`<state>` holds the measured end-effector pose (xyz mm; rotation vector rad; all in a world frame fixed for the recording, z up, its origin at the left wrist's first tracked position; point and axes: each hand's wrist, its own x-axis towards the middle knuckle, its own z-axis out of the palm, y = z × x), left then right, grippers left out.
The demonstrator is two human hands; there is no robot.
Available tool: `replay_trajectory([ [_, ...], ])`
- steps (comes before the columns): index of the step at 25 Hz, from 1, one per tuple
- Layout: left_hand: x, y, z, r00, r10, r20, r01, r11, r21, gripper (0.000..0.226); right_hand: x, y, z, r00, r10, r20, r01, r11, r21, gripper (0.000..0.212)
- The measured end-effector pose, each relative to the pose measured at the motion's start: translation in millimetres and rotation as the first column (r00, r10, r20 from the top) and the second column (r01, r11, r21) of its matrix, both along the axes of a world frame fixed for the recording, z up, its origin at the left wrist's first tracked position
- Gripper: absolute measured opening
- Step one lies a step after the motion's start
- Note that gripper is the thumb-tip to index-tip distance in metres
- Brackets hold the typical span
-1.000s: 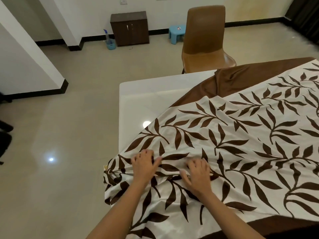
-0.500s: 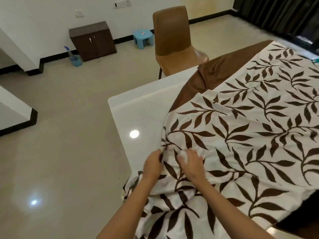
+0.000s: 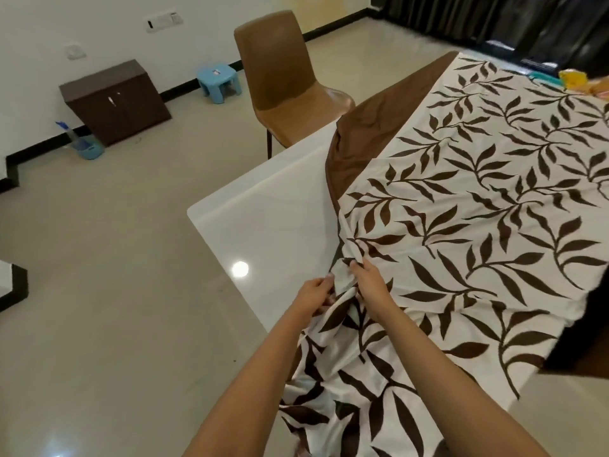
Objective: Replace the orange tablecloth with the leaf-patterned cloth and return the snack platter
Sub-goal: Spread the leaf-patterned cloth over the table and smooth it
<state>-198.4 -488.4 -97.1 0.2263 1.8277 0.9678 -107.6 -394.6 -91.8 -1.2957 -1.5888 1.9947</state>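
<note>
Left hand [image 3: 312, 293]: fingers curled, pinching the bunched cloth edge from the left side.
Right hand [image 3: 369, 282]: fingers curled on the same gather, just beside the other.
Leaf-patterned cloth [image 3: 478, 206]: spread askew over the bench [image 3: 263, 206] — near-left corner bare, a long fold hanging off the near edge.
Step, as judged: drawing the gather toward the bare corner.
Risk: whole sheet dragged crooked by a pull from one bunched point, or taken floorward by the hanging weight.
Risk, far end: bright items [image 3: 575, 81] by the far edge — possibly the platter, hard to tell — liable to snag.

Bare table corner [image 3: 263, 219] (chair [image 3: 280, 80] beyond)
</note>
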Motion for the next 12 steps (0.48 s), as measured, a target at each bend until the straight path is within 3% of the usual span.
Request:
replay_trajectory([
  [2, -0.7, 18.1, 0.9, 0.993, 0.012, 0.117, -0.009, 1.0, -0.019, 0.036, 11.2, 4.5, 4.3, 0.999, 0.001, -0.047, 0.001, 0.999, 0.042, 0.029],
  [4, -0.9, 29.0, -2.1, 0.994, 0.101, 0.051, -0.102, 0.995, 0.021, 0.033, 24.1, 9.7, 1.4, 0.994, 0.107, 0.019, -0.108, 0.962, 0.252, 0.035],
  [5, -2.8, 30.6, -0.6, 0.983, 0.173, -0.056, -0.17, 0.984, 0.051, 0.03, 31.7, 11.6, -6.7, 0.962, 0.216, 0.164, -0.264, 0.885, 0.383, 0.045],
  [6, -8.2, 29.3, 1.9, 0.957, 0.225, -0.185, -0.214, 0.974, 0.077, 0.027, 39.8, 11.2, -20.8, 0.866, 0.317, 0.387, -0.48, 0.744, 0.465, 0.06],
  [7, -16.9, 26.5, 5.8, 0.921, 0.251, -0.297, -0.232, 0.968, 0.098, 0.026, 50.4, 11.4, -37.3, 0.722, 0.338, 0.604, -0.667, 0.575, 0.474, 0.071],
  [8, -28.2, 21.5, 9.6, 0.878, 0.258, -0.402, -0.236, 0.966, 0.104, 0.025, 60.9, 11.7, -52.3, 0.616, 0.303, 0.727, -0.767, 0.441, 0.466, 0.077],
  [9, -41.2, 15.2, 14.5, 0.827, 0.257, -0.5, -0.245, 0.965, 0.092, 0.025, 69.9, 11.7, -61.8, 0.579, 0.275, 0.767, -0.799, 0.376, 0.469, 0.08],
  [12, -84.1, -3.7, 24.8, 0.641, 0.26, -0.722, -0.33, 0.943, 0.047, 0.03, 83.6, 11.2, -68.7, 0.62, 0.225, 0.751, -0.77, 0.359, 0.528, 0.085],
])
